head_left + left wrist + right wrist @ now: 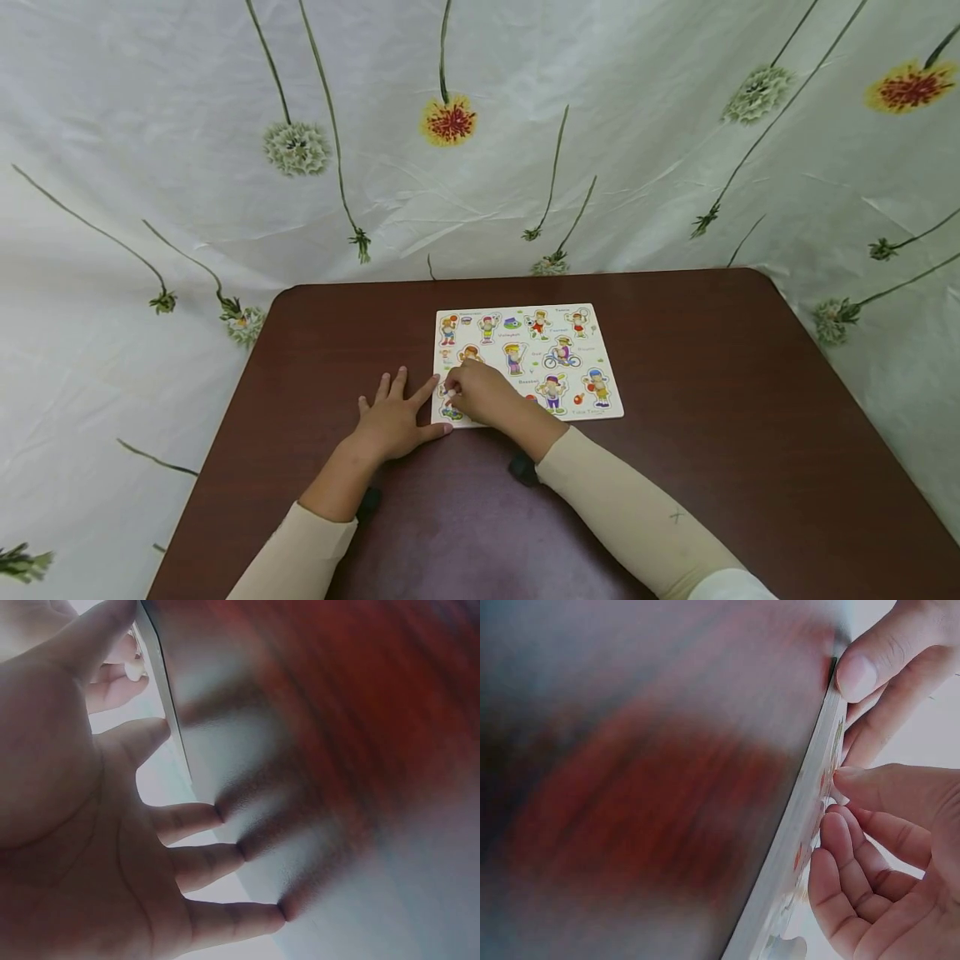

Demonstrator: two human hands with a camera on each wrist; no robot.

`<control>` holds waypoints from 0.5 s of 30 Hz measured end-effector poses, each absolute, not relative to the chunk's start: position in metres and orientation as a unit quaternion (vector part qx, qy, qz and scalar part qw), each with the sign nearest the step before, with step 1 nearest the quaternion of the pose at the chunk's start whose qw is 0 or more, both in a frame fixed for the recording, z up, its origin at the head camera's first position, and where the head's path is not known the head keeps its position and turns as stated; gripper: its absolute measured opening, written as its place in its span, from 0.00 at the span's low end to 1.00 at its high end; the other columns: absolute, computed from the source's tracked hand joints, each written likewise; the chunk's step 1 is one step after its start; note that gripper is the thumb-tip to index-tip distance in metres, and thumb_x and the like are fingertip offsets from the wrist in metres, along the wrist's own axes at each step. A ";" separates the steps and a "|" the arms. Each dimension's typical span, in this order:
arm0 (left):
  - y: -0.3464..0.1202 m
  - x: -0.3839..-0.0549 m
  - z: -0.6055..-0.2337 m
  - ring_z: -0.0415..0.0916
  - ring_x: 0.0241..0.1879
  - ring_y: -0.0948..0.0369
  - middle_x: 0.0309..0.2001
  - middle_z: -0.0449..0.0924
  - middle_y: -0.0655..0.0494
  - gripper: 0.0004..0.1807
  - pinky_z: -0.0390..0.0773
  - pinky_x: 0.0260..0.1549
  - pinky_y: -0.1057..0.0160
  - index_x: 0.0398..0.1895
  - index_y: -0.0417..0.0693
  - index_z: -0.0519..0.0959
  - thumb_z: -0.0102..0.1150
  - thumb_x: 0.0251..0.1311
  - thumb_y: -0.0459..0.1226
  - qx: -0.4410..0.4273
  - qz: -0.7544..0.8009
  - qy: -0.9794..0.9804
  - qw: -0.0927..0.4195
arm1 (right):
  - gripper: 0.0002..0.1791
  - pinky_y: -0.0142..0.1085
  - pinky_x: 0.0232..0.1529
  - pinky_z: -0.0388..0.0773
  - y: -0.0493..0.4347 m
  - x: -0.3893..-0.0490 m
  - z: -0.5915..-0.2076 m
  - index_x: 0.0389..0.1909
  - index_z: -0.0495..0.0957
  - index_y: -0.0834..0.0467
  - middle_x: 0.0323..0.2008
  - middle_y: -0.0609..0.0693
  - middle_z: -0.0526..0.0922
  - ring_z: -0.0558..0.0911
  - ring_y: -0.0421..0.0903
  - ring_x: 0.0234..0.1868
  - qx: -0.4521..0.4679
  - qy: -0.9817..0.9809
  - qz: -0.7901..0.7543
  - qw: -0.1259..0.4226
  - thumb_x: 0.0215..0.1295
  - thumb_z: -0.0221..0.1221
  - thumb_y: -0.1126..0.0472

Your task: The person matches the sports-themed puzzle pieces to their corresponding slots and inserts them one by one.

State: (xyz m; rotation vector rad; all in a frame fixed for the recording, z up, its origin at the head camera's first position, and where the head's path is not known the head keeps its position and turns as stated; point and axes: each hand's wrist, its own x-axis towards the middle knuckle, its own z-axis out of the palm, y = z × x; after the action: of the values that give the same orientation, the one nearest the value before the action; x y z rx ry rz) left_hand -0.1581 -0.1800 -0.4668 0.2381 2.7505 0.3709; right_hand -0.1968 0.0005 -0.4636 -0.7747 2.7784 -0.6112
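A white wooden picture puzzle board (588,361) with children playing sports lies on the table. My right hand (483,392) reaches over its lower left part, fingers curled, and pinches the small pale knob (135,669) of a puzzle piece (451,411) there. The fingers hide part of that piece. My left hand (390,425) lies at the board's left edge with fingers spread; its thumb and index finger touch the edge. In the right wrist view, the board's side edge (780,847) runs beside my right hand's thumb and fingers.
The dark brown table (697,400) extends around the board on all sides. Behind it hangs a white cloth (637,75) with printed flowers. Black straps or devices (522,469) show under the wrists.
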 end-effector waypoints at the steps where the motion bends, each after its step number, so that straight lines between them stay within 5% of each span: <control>1: -0.180 -0.158 -0.467 0.38 0.79 0.31 0.80 0.41 0.31 0.47 0.47 0.65 0.19 0.81 0.65 0.55 0.58 0.61 0.66 0.084 0.131 0.972 0.177 | 0.11 0.34 0.43 0.77 0.001 -0.197 -0.464 0.47 0.85 0.57 0.39 0.49 0.81 0.78 0.42 0.39 -0.262 0.937 -0.209 0.096 0.66 0.66 0.59; 15: -0.182 -0.164 -0.466 0.42 0.78 0.30 0.79 0.46 0.29 0.45 0.48 0.64 0.18 0.79 0.63 0.59 0.63 0.61 0.62 0.082 0.166 0.968 0.168 | 0.10 0.36 0.47 0.78 0.026 -0.195 -0.459 0.48 0.84 0.58 0.41 0.49 0.84 0.81 0.42 0.43 -0.213 0.885 -0.396 0.123 0.70 0.60 0.61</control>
State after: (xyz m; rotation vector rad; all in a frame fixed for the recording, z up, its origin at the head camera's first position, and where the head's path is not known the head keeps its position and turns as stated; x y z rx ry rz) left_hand -0.1640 -0.1818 -0.4656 0.2328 2.7550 0.4718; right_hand -0.1950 0.0257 -0.4591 -0.6200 2.5806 -1.1556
